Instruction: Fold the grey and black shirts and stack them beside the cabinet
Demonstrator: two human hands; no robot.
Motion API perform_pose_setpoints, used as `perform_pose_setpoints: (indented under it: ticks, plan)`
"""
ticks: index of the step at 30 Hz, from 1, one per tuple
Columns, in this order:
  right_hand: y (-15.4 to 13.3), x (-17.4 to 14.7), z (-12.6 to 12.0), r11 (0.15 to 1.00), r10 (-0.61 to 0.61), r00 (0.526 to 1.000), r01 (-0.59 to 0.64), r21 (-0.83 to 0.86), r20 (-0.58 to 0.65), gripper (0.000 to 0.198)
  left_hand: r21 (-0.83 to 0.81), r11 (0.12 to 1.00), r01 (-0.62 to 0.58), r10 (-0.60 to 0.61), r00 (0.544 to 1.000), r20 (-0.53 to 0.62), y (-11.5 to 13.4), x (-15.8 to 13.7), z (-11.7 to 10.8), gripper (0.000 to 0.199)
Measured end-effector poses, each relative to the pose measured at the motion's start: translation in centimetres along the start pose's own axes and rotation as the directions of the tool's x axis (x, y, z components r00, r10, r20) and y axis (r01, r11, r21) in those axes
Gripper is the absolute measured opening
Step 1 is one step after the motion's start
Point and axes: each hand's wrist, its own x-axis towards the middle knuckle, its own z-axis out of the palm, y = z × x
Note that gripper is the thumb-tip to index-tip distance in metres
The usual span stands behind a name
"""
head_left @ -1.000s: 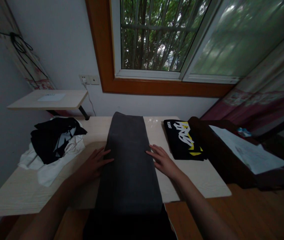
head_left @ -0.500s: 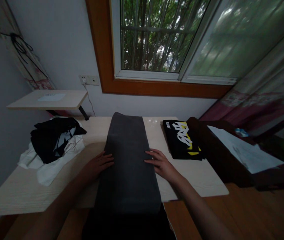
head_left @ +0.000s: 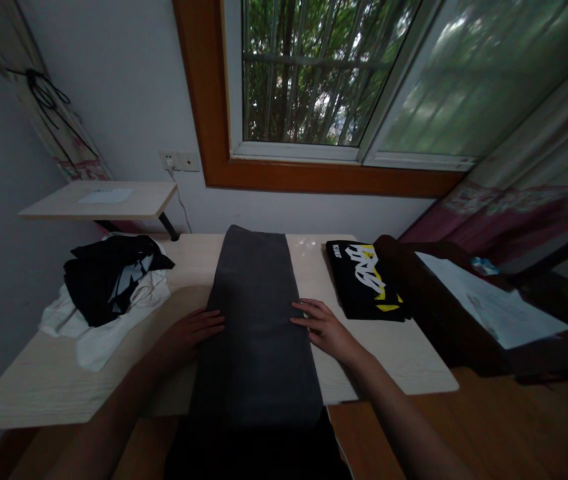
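Observation:
A dark grey garment (head_left: 259, 320), folded into a long strip, lies lengthwise over the pale wooden table (head_left: 374, 353). Its near end reaches the front edge, close to my body. At its left edge rests my left hand (head_left: 191, 337), fingers stretched out and lying on the cloth. My right hand (head_left: 327, 330) touches the opposite edge with its fingers extended and slightly spread. Neither hand grips the fabric. To the right sits a folded black T-shirt (head_left: 364, 280) with white and yellow print.
Crumpled black and white clothes (head_left: 114, 287) lie at the left, beneath a small raised shelf (head_left: 99, 200) bearing a paper. Right of the table stands a dark brown piece of furniture (head_left: 434, 320) with a white sheet (head_left: 489, 300) on it. A window (head_left: 329, 73) is ahead.
My left hand has shifted slightly left along the garment's edge, its fingers closer together. My right hand and the garment look nearly the same.

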Motion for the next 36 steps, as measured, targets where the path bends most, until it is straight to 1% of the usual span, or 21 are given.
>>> perform_pose_setpoints:
  ticks: [3,5,8,10,12,13,14,16,17,18,19,21,22,24,26,27,29,31,34,36]
  plan:
    - [-0.6,0.2,0.3,0.999,-0.027,1.000,0.026,0.043,0.006,0.042,0.026,1.000,0.000,-0.001,1.000,0.026,0.5,0.3,-0.2,0.062]
    - [-1.1,0.4,0.5,0.996,-0.045,0.999,0.044,0.082,0.017,0.034,0.014,1.000,-0.008,0.007,0.999,0.039,0.7,0.7,-0.4,0.057]
    - [-1.4,0.9,0.7,0.983,-0.037,0.998,0.028,0.184,0.048,0.022,-0.087,0.996,-0.009,0.013,0.999,0.043,0.8,1.1,-0.8,0.049]
    - [-1.5,1.2,0.7,0.946,-0.006,0.997,-0.018,0.324,0.071,0.021,-0.201,0.979,0.011,-0.004,0.999,0.037,0.6,1.2,-0.9,0.045]
    - [-1.5,1.4,0.5,0.865,0.062,0.993,-0.102,0.492,0.097,0.025,-0.333,0.940,0.074,-0.064,0.997,0.041,0.4,1.1,-1.2,0.041]
    - [-1.6,1.5,0.4,0.808,0.114,0.987,-0.158,0.568,0.113,0.026,-0.399,0.907,0.134,-0.122,0.991,0.055,0.3,1.0,-1.3,0.037]
    - [-1.7,1.6,0.2,0.746,0.176,0.976,-0.217,0.630,0.127,0.026,-0.460,0.863,0.208,-0.193,0.978,0.080,0.3,1.0,-1.5,0.032]
    - [-1.8,2.0,0.0,0.624,0.303,0.943,-0.307,0.719,0.139,0.029,-0.552,0.756,0.351,-0.338,0.932,0.130,0.4,1.1,-2.1,0.028]
    - [-1.8,2.2,0.0,0.582,0.358,0.925,-0.330,0.743,0.130,0.029,-0.583,0.707,0.399,-0.394,0.908,0.143,0.6,1.2,-2.4,0.029]
    - [-1.8,2.4,0.0,0.561,0.401,0.909,-0.340,0.755,0.112,0.029,-0.604,0.673,0.426,-0.432,0.890,0.146,0.8,1.5,-2.8,0.031]
    - [-1.8,2.6,0.0,0.560,0.432,0.898,-0.343,0.754,0.087,0.029,-0.615,0.658,0.434,-0.452,0.881,0.138,0.9,1.9,-3.1,0.031]
    - [-1.7,2.9,0.2,0.601,0.451,0.891,-0.342,0.723,0.046,0.032,-0.610,0.667,0.427,-0.462,0.880,0.110,1.2,2.6,-3.6,0.035]
    - [-1.6,3.0,0.3,0.629,0.442,0.896,-0.338,0.700,0.035,0.035,-0.599,0.679,0.424,-0.462,0.881,0.100,1.2,2.9,-3.7,0.041]
    - [-1.4,3.1,0.4,0.690,0.404,0.914,-0.315,0.652,0.014,0.040,-0.566,0.709,0.422,-0.470,0.880,0.067,1.1,3.2,-3.4,0.056]
    - [-1.2,3.0,0.5,0.772,0.353,0.935,-0.265,0.578,-0.042,0.046,-0.518,0.756,0.401,-0.467,0.884,0.002,0.8,3.1,-2.8,0.064]
    - [-1.0,3.0,0.6,0.820,0.318,0.944,-0.228,0.525,-0.087,0.048,-0.481,0.793,0.373,-0.446,0.894,-0.042,0.6,2.9,-2.5,0.064]
    - [-0.8,2.7,0.6,0.911,0.226,0.960,-0.147,0.385,-0.167,0.053,-0.380,0.874,0.301,-0.367,0.924,-0.112,0.4,2.6,-2.1,0.059]
    - [-0.7,2.5,0.5,0.969,0.118,0.973,-0.069,0.238,-0.199,0.057,-0.271,0.933,0.237,-0.274,0.956,-0.108,0.3,2.3,-2.0,0.054]
    - [-0.8,2.1,0.3,0.997,-0.013,0.986,0.024,0.068,-0.166,0.061,-0.158,0.971,0.179,-0.192,0.979,-0.067,0.4,2.0,-2.4,0.051]
    - [-0.9,2.0,0.1,0.996,-0.084,0.986,0.088,0.019,-0.144,0.057,-0.129,0.983,0.130,-0.140,0.988,-0.070,0.3,2.0,-2.6,0.050]
